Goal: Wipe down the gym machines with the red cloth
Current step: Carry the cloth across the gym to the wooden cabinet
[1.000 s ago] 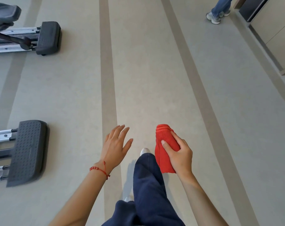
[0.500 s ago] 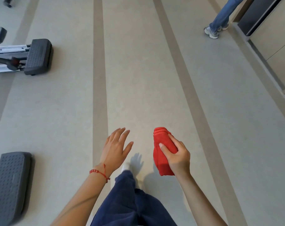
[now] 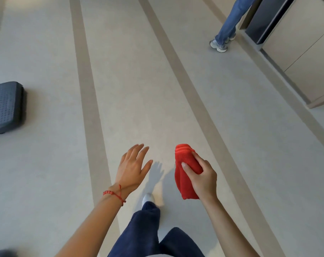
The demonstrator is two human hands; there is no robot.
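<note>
No readable writing or brand anywhere. Your right hand (image 3: 203,177) grips the folded red cloth (image 3: 185,175), thumb across its front, fingers curled behind; cloth pokes out above and below the fingers. Your left hand (image 3: 132,167) is empty, fingers straight and spread. Pale floor (image 3: 46,182) w/ darker stripes; studded grey machine footplate (image 3: 6,108) far left of your fingers; another person's jeans and sneakers (image 3: 221,44) far ahead-right, by beige cabinets (image 3: 305,52).

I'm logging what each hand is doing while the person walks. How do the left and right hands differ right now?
The left hand is empty, while the right hand grips the folded red cloth. The left hand's fingers are straight and spread; the right hand's fingers and thumb curl round the cloth. The left wrist wears a red bead bracelet; the right wrist is bare. Both are held out over the floor, touching no machine.
</note>
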